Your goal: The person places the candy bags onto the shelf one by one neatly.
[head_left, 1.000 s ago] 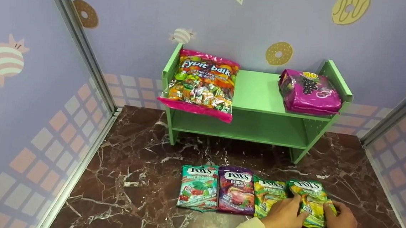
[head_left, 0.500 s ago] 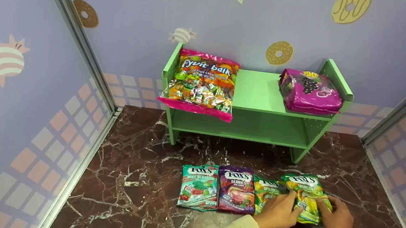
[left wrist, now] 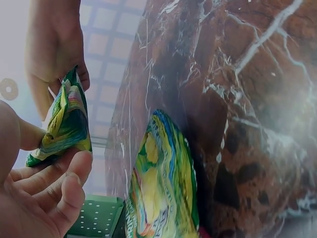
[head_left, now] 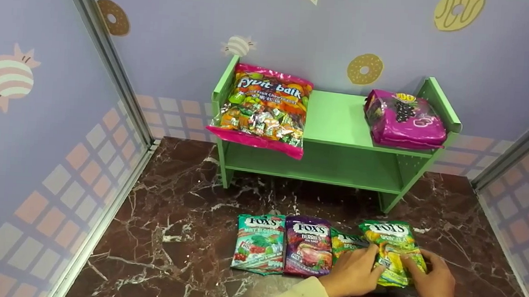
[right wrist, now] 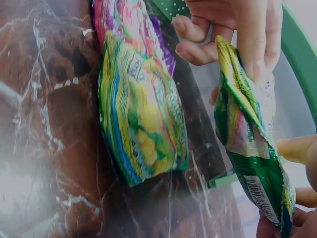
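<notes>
The left hand (head_left: 352, 274) and right hand (head_left: 436, 285) pinch the Fox's Spring Tea bag (head_left: 393, 250) between their fingers, and a loosened pinch could let it sag onto the matching yellow-green bag (left wrist: 163, 188) below.

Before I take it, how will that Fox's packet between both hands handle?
The held Fox's packet is probably floppy, since its film looks creased in the wrist views. Its glossy surface may be slippery. It is perhaps light, looking slim edge-on.
</notes>
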A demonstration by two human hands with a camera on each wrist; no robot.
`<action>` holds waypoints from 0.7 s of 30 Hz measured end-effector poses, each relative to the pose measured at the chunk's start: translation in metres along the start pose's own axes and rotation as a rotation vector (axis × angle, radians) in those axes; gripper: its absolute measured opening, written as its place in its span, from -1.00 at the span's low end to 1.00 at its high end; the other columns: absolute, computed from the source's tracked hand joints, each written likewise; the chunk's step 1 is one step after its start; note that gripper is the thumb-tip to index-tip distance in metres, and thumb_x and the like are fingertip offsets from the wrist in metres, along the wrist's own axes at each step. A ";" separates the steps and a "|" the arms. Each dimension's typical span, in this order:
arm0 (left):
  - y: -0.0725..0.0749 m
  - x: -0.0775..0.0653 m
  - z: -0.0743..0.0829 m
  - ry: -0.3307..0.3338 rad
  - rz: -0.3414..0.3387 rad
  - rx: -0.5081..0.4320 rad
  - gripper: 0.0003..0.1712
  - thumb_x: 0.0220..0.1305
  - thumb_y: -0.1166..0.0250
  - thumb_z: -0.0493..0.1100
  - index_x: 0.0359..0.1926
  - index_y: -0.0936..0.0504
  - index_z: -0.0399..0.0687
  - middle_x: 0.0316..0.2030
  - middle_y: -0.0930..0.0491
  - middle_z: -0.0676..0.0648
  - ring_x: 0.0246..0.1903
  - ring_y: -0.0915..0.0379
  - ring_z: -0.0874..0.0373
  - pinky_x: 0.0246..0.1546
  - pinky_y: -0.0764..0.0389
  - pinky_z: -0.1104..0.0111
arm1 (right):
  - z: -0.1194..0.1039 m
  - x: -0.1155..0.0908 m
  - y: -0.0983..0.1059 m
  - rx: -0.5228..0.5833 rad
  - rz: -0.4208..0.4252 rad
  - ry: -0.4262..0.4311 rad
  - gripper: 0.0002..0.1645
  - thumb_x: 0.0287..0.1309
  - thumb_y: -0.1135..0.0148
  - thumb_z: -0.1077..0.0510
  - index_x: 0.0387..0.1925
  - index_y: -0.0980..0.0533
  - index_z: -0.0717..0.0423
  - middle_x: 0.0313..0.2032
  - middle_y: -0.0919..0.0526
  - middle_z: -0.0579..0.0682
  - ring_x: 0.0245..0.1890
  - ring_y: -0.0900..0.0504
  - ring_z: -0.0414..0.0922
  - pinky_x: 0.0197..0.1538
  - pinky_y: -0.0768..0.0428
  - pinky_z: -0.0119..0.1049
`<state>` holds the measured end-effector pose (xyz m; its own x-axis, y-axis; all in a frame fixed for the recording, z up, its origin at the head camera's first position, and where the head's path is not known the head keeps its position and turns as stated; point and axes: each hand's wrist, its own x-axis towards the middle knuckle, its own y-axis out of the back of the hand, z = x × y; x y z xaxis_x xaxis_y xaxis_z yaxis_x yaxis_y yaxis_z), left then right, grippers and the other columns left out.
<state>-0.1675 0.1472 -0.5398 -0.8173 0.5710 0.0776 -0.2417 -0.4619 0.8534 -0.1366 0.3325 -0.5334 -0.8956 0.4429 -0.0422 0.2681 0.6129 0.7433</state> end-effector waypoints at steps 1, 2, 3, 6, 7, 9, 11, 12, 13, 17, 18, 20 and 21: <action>0.002 -0.001 -0.001 -0.001 0.001 0.001 -0.69 0.43 -0.01 0.17 0.02 -0.42 0.16 -0.53 -0.38 0.19 -0.64 -0.30 0.33 -0.65 -0.28 0.46 | -0.002 -0.001 0.000 0.001 0.000 0.006 -0.12 0.15 -0.23 -0.30 0.21 -0.40 0.32 0.05 -0.50 0.33 0.00 -0.55 0.18 -0.24 -0.49 -0.29; 0.004 -0.002 -0.002 -0.001 0.003 0.004 -0.70 0.43 -0.01 0.16 0.01 -0.42 0.16 -0.54 -0.37 0.18 -0.65 -0.28 0.33 -0.66 -0.27 0.46 | -0.004 -0.002 0.000 -0.002 0.000 0.016 -0.12 0.15 -0.24 -0.30 0.22 -0.39 0.32 0.06 -0.50 0.33 0.00 -0.55 0.19 -0.21 -0.52 -0.23; 0.006 -0.003 -0.002 -0.001 0.007 0.011 -0.71 0.43 -0.01 0.16 0.00 -0.42 0.16 -0.54 -0.37 0.18 -0.65 -0.28 0.32 -0.67 -0.27 0.46 | -0.006 -0.003 0.000 -0.001 -0.002 0.029 -0.11 0.16 -0.23 -0.29 0.23 -0.38 0.34 0.06 -0.49 0.35 0.00 -0.54 0.21 -0.17 -0.54 -0.15; 0.012 -0.007 -0.003 -0.002 0.024 0.030 -0.69 0.43 -0.02 0.16 0.02 -0.42 0.15 -0.49 -0.42 0.18 -0.60 -0.35 0.33 -0.65 -0.28 0.46 | -0.012 -0.006 0.000 -0.002 -0.005 0.070 -0.12 0.19 -0.22 -0.25 0.24 -0.36 0.37 0.07 -0.46 0.36 0.02 -0.53 0.25 -0.04 -0.52 0.07; 0.014 -0.007 -0.003 -0.005 0.027 0.032 -0.69 0.43 -0.02 0.16 0.03 -0.41 0.14 -0.48 -0.44 0.18 -0.60 -0.36 0.33 -0.65 -0.28 0.46 | -0.014 -0.007 0.000 -0.002 -0.008 0.084 -0.13 0.20 -0.22 -0.24 0.25 -0.35 0.38 0.07 -0.45 0.37 0.03 -0.52 0.27 -0.02 -0.50 0.11; 0.017 -0.008 -0.003 -0.012 0.039 0.035 -0.69 0.43 -0.02 0.15 0.03 -0.42 0.13 -0.46 -0.46 0.18 -0.58 -0.36 0.33 -0.64 -0.28 0.47 | -0.018 -0.009 0.002 -0.008 -0.007 0.103 -0.14 0.20 -0.22 -0.23 0.24 -0.35 0.38 0.05 -0.46 0.36 0.02 -0.52 0.27 -0.01 -0.48 0.13; 0.020 -0.009 -0.003 -0.020 0.044 0.030 -0.69 0.44 -0.02 0.13 0.04 -0.42 0.12 -0.47 -0.44 0.18 -0.60 -0.33 0.34 -0.65 -0.27 0.47 | -0.021 -0.011 0.004 -0.019 -0.001 0.117 -0.15 0.19 -0.24 -0.23 0.24 -0.36 0.37 0.04 -0.47 0.34 0.01 -0.53 0.25 -0.04 -0.50 0.08; 0.022 -0.009 -0.003 -0.023 0.044 0.025 -0.69 0.44 -0.02 0.13 0.04 -0.42 0.12 -0.48 -0.42 0.18 -0.62 -0.30 0.34 -0.66 -0.27 0.47 | -0.023 -0.011 0.004 -0.021 0.005 0.125 -0.15 0.18 -0.26 -0.22 0.23 -0.37 0.37 0.02 -0.48 0.33 0.00 -0.54 0.24 -0.07 -0.51 0.04; 0.023 -0.010 -0.003 -0.029 0.049 0.025 -0.71 0.44 -0.02 0.12 0.02 -0.41 0.12 -0.49 -0.41 0.18 -0.62 -0.29 0.34 -0.66 -0.26 0.48 | -0.024 -0.012 0.005 -0.025 0.014 0.132 -0.17 0.17 -0.28 -0.20 0.22 -0.38 0.36 0.02 -0.49 0.31 0.00 -0.55 0.23 -0.09 -0.52 0.01; 0.028 -0.013 -0.007 -0.047 0.077 0.030 -0.78 0.43 -0.04 0.10 -0.08 -0.40 0.13 -0.49 -0.40 0.17 -0.62 -0.27 0.34 -0.68 -0.25 0.48 | -0.031 -0.015 0.005 -0.017 0.026 0.151 -0.21 0.16 -0.31 -0.15 0.21 -0.40 0.34 0.01 -0.50 0.29 -0.01 -0.57 0.21 -0.07 -0.54 0.03; 0.029 -0.014 -0.008 -0.047 0.087 0.035 -0.80 0.42 -0.06 0.09 -0.11 -0.40 0.13 -0.49 -0.41 0.17 -0.61 -0.28 0.34 -0.67 -0.25 0.48 | -0.032 -0.015 0.004 -0.014 0.023 0.151 -0.21 0.16 -0.30 -0.16 0.21 -0.40 0.33 0.01 -0.51 0.27 0.00 -0.57 0.20 -0.05 -0.55 0.03; 0.033 -0.016 -0.010 -0.045 0.097 0.038 -0.81 0.41 -0.08 0.08 -0.15 -0.38 0.13 -0.50 -0.40 0.17 -0.61 -0.29 0.34 -0.68 -0.25 0.47 | -0.036 -0.016 0.003 -0.002 0.009 0.154 -0.21 0.17 -0.29 -0.18 0.22 -0.40 0.31 0.02 -0.50 0.26 0.01 -0.57 0.20 0.00 -0.54 0.08; 0.034 -0.017 -0.011 -0.044 0.097 0.039 -0.81 0.41 -0.08 0.08 -0.15 -0.38 0.13 -0.51 -0.38 0.17 -0.61 -0.28 0.33 -0.68 -0.25 0.47 | -0.037 -0.017 0.003 0.004 0.003 0.156 -0.21 0.17 -0.28 -0.18 0.23 -0.40 0.30 0.02 -0.50 0.26 0.02 -0.57 0.20 0.01 -0.54 0.09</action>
<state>-0.1671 0.1142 -0.5175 -0.8120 0.5543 0.1829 -0.1410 -0.4904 0.8600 -0.1341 0.3025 -0.5054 -0.9390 0.3379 0.0640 0.2715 0.6144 0.7408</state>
